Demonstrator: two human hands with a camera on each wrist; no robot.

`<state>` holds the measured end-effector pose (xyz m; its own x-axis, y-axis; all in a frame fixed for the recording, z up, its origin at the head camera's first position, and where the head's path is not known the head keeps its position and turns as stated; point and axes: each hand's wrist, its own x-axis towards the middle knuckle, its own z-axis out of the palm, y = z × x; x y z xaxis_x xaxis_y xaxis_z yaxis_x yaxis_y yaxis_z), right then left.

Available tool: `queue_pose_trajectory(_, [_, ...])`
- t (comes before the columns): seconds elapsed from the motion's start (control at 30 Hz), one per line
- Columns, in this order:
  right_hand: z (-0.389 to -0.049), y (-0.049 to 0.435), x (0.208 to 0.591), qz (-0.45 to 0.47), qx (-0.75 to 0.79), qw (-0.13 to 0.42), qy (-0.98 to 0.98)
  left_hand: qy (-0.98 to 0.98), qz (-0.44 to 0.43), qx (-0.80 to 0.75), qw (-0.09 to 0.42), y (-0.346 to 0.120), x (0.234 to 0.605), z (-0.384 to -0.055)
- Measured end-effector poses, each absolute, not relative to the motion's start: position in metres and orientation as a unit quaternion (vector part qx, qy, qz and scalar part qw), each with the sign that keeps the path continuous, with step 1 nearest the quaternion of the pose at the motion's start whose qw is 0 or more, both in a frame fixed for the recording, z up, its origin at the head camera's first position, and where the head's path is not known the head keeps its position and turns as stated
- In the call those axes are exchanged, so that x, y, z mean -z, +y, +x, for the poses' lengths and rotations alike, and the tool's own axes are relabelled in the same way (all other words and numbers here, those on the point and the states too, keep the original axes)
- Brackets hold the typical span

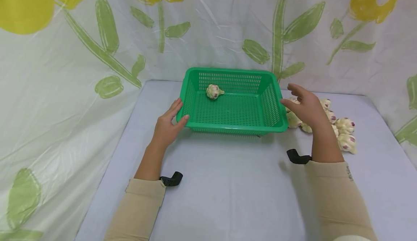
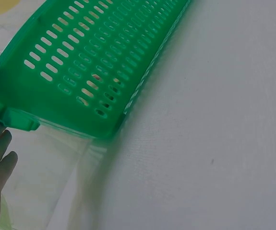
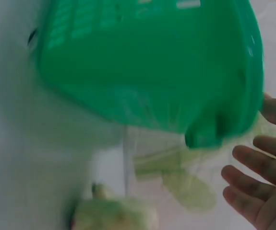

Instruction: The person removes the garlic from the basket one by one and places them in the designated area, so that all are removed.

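A green plastic basket [image 1: 228, 128] with slotted walls is in the middle of the head view. Inside it, one garlic bulb [image 1: 213, 92] lies toward the back left. My left hand [image 1: 166, 127] grips the basket's left rim, its thumb over the edge and its fingers along the outside; the left wrist view shows those fingers [image 2: 3, 165] below the rim. On the opposite side, my right hand [image 1: 304, 107] has its fingers spread and its thumb at the right rim. In the right wrist view this hand [image 3: 267, 182] holds nothing, and whether its thumb touches the rim is hard to tell.
Several more garlic bulbs [image 1: 345, 134] lie in a group on the white table [image 1: 224, 186], right of the basket and partly behind my right hand. A white curtain [image 1: 215, 34] printed with yellow flowers hangs behind the table and on both sides.
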<state>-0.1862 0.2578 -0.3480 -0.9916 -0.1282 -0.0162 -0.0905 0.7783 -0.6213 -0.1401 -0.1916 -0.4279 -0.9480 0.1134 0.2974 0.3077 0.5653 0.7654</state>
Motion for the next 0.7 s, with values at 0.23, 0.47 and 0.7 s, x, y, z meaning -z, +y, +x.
queue_pose_trajectory(0.23, [-0.202,0.215,0.346,-0.112,0.335,0.038,0.935,-0.879,-0.121,0.449,0.109,-0.192,0.429,-0.141])
queue_pose_trajectory(0.47, [-0.217,0.172,0.344,-0.153,0.349,0.057,0.923,-0.881,-0.116,0.446,0.106,-0.192,0.428,-0.139])
queue_pose_trajectory(0.7, [-0.225,0.131,0.343,-0.178,0.363,0.085,0.911,-0.88,-0.117,0.448,0.108,-0.192,0.429,-0.139])
